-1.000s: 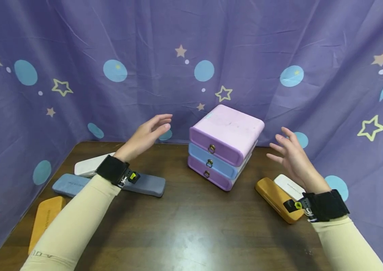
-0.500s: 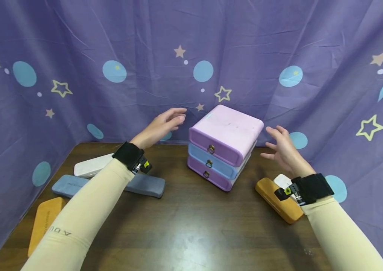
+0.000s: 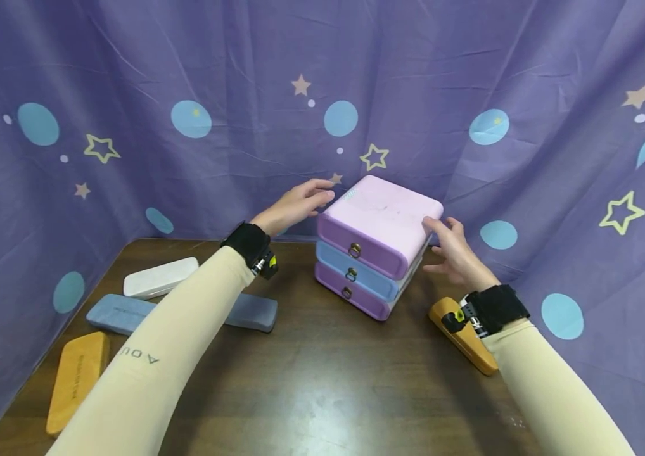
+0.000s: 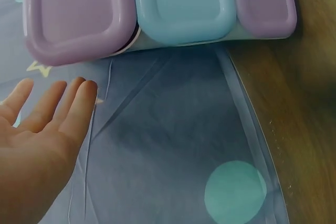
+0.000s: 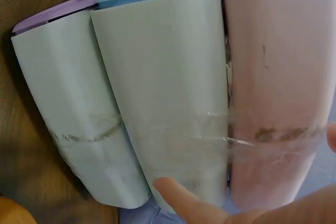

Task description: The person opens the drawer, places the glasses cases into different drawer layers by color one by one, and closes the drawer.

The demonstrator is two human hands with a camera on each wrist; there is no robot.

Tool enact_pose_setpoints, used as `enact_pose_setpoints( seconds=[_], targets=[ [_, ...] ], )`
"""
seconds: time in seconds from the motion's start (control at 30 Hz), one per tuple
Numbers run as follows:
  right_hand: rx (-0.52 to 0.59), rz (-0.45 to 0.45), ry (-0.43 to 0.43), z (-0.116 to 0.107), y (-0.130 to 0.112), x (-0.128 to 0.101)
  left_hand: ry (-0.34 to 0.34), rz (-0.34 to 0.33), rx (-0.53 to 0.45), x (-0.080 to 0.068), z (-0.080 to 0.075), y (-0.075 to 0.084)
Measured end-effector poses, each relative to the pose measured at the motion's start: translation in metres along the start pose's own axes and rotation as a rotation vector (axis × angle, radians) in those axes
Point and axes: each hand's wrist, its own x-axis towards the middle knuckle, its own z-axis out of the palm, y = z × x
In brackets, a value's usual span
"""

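A purple, star-patterned curtain (image 3: 265, 63) hangs behind a brown wooden table (image 3: 300, 380). Towards its back stands a three-tier drawer unit (image 3: 382, 212). The left hand (image 3: 300, 202), fingers extended and holding nothing, is just beside its left side; the right hand (image 3: 455, 250), fingers loosely spread, is at its right, contact unclear. An orange case (image 3: 473, 347) lies partly behind the right wrist. Each drawer front bears a small ring pull (image 3: 355, 251).

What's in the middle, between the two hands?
A pink-topped, three-drawer tower! It stands between the left hand and the right hand. You can see that in the head view.
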Motion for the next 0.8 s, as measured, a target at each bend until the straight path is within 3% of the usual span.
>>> enact_pose_setpoints(
  seconds=[0.27,0.53,0.8],
  targets=[
    [0.019,0.011,-0.001,0.014,0.001,0.005,-0.018,-0.045,0.123,0.020,0.013,0.007],
    [-0.008,0.015,-0.006,0.020,0.003,0.003,-0.047,-0.078,0.108,0.039,0.016,0.007],
    [-0.006,0.004,0.000,0.020,0.003,0.003,-0.134,-0.113,0.047,0.043,0.020,0.007]
  ],
)
